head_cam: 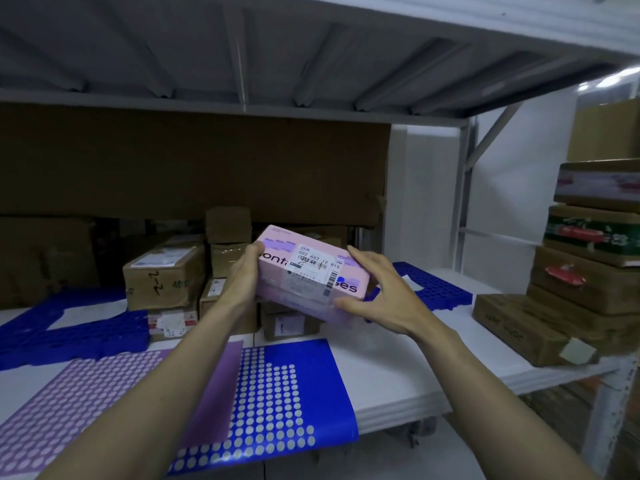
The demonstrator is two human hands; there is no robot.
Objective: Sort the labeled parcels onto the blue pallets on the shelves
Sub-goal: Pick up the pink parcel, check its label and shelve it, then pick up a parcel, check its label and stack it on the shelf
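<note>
A pink labeled parcel [304, 271] is held up in front of the shelf, tilted, with its white shipping label facing me. My left hand [246, 275] grips its left end. My right hand [377, 292] holds its right end, thumb under the lower edge and fingers along the far side. Behind the parcel, several brown cardboard parcels [166, 275] stand stacked on a blue pallet [69, 336] on the white shelf. Another blue pallet [440, 289] lies to the right of my hands with a white sheet on it.
A large flat blue and purple dotted package [287, 393] lies on the shelf's front edge. Stacked brown boxes [585, 278] fill the right end of the shelf. A brown cardboard sheet [194, 168] lines the back. The upper shelf [311, 64] hangs low overhead.
</note>
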